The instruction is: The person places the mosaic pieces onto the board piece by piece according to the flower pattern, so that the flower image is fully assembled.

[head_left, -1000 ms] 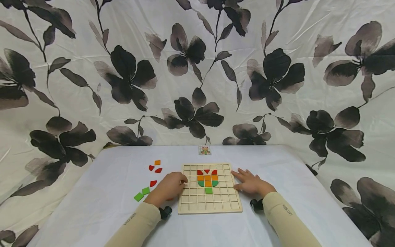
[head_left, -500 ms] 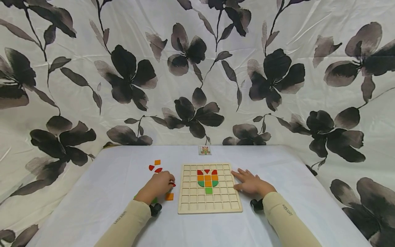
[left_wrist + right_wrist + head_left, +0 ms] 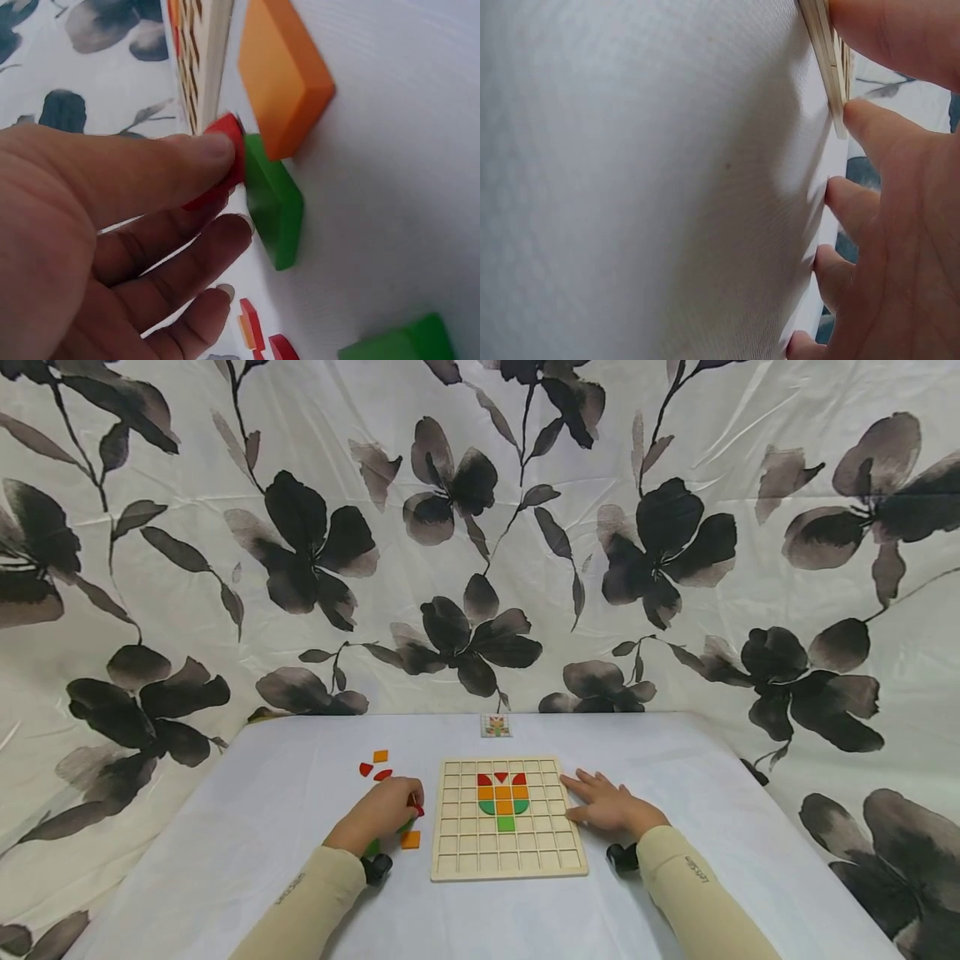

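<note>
My left hand (image 3: 378, 814) pinches a small red piece (image 3: 235, 154) between thumb and fingertips, low over the table left of the wooden grid board (image 3: 510, 862). Close by that piece lie a green piece (image 3: 274, 202) and an orange square (image 3: 410, 840). In the board's upper middle sit red pieces (image 3: 520, 780), orange squares (image 3: 503, 793), rounded dark green pieces (image 3: 521, 807) and a light green square (image 3: 506, 823). With fingers spread, my right hand (image 3: 615, 807) touches the board's right edge by thumb and forefinger; its other fingertips rest on the table.
Beyond my left hand lie two red pieces (image 3: 366, 769) and an orange square (image 3: 381, 756). Another green piece (image 3: 372, 849) shows partly beside my left wrist. A small patterned card (image 3: 496, 725) is at the table's far edge, before a floral cloth (image 3: 480, 527).
My left hand has moved left from the board's left edge to the loose pieces and now holds a red one. The orange square has come into sight. My right hand has stayed put.
</note>
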Demonstrator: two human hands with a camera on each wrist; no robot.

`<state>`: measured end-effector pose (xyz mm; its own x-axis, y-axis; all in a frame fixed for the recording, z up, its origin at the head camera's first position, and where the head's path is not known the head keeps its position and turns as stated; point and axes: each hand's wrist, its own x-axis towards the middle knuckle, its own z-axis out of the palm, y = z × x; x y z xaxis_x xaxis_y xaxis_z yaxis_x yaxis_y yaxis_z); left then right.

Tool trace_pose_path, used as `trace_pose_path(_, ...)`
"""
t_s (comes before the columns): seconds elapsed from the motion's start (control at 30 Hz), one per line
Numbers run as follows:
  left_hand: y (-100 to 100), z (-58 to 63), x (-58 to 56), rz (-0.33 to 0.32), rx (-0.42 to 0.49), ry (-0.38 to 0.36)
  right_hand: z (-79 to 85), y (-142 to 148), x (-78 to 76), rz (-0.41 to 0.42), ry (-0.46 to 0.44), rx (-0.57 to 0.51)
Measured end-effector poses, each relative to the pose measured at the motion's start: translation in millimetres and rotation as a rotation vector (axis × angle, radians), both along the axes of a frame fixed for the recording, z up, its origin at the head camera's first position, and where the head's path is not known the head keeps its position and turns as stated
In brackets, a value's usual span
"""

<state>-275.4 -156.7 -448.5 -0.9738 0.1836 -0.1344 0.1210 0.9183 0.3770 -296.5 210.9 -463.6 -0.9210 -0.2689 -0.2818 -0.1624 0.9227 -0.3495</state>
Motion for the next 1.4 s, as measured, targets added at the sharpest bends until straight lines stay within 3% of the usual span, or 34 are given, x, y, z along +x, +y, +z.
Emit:
trace_pose_path(0.37,12.1,9.8,2.5,-0.095,0.113,0.097,1.7,-0.1,2.3,0.001,0.005,-0.017)
trace_pose_path(0.6,35.0,15.3,2.5,-0.132,0.143,0.059,0.2,0.9,1.9,-0.006,0.001,-0.013)
trace_pose_path(0.83,55.7,10.7,0.7,-0.213,0.190,0.039,-2.8,1.9,-1.2,-0.006,0.003,-0.002)
trace_pose_path(1.03,69.8,6.7,0.7,-0.300,0.171,0.063,-2.4,1.1,-0.9,-0.001,0.005,-0.002)
trace_pose_path(1.4,79.3,5.0,3.2,-0.345,0.132,0.060,0.3,0.9,-0.9,0.007,0.005,-0.003)
